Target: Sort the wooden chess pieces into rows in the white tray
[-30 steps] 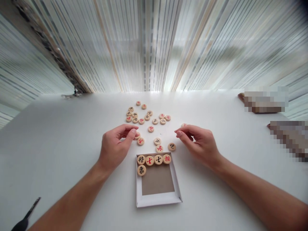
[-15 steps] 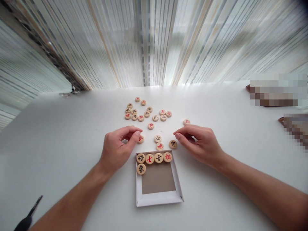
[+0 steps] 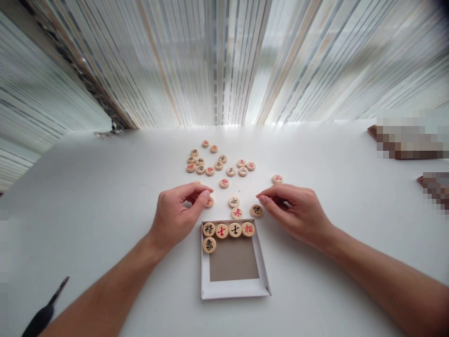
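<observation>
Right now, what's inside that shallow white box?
The white box holds five round pieces: four in a row at its far end and one in front of the leftmost. Part of the brown floor shows; what lies under the pieces is hidden.

A white table carries a shallow open box, scattered round wooden pieces lettered in red or black, two blurred brown objects at right and a dark slender tool at left.

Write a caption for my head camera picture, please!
Left hand and right hand flank loose xiangqi pieces beyond a shallow box holding five more.
</observation>
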Motion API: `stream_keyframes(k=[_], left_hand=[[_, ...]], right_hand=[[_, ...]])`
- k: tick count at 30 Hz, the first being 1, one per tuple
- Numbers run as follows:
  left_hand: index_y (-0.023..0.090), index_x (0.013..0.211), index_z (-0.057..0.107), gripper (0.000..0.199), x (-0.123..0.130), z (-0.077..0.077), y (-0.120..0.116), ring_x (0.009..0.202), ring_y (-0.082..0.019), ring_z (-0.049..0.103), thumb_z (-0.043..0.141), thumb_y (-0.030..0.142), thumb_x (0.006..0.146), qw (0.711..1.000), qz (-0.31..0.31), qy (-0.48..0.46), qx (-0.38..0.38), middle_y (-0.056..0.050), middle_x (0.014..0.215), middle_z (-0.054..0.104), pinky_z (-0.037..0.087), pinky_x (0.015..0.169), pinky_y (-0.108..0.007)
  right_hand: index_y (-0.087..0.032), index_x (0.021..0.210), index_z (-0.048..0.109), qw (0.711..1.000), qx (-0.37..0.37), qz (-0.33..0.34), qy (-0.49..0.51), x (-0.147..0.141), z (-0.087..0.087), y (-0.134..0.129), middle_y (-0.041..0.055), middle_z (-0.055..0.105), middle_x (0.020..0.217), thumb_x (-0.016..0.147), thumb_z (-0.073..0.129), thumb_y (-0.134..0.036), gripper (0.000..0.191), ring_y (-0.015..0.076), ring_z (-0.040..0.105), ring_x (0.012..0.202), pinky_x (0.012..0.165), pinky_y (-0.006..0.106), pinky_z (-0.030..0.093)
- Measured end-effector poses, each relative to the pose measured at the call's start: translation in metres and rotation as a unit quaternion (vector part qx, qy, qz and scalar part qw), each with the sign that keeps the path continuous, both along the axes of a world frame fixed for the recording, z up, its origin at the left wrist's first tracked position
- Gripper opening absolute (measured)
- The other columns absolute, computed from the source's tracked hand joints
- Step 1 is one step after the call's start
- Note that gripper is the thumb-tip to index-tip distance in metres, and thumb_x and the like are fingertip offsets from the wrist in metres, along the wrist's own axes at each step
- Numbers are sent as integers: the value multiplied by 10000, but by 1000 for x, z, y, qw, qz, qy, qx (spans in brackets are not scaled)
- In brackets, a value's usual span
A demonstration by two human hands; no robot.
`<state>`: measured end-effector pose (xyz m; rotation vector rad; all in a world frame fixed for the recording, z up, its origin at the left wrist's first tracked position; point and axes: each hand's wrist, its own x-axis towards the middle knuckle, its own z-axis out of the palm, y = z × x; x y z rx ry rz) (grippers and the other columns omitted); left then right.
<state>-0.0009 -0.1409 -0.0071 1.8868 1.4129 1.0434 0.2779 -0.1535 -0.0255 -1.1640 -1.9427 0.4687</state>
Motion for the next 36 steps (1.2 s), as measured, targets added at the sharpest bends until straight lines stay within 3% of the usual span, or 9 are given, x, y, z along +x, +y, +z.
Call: stream_keyframes(k=[10, 18, 26, 36], left_hand=[[195, 905, 825, 180, 3, 4, -2, 784, -201, 788, 687, 297, 960, 999, -12, 21, 45, -45, 876, 850, 613, 723, -282], [193, 917, 823, 191, 1, 1, 1, 778, -199, 785, 689, 322, 964, 999, -9, 21, 25, -42, 875, 847, 611, 693, -273], [195, 897, 826, 168, 2, 4, -3, 769, -194, 780, 691, 276, 956, 998, -14, 27, 56, -38, 871, 849, 596, 711, -271], [190, 917, 824, 177, 0, 1, 0, 780, -188, 779, 686, 287, 970, 1000, -12, 4, 22, -44, 883, 846, 604, 715, -270]], right_hand=[[-183, 853, 742, 1000, -14, -4, -6, 1, 0, -1, 19, 697, 688, 990, 649, -223, 171, 113, 499, 529, 496, 269, 383], [-187, 852, 741, 1000, -14, 2, -4, 0, 1, 0, 2, 673, 660, 984, 638, -207, 169, 110, 499, 522, 487, 262, 371], [-187, 858, 741, 1000, -20, 0, -13, 1, 1, -1, 24, 707, 688, 992, 649, -224, 167, 118, 505, 528, 492, 270, 385], [-186, 842, 749, 1000, -19, 8, -14, 1, 0, 0, -5, 670, 635, 981, 651, -209, 171, 106, 494, 495, 478, 258, 375]])
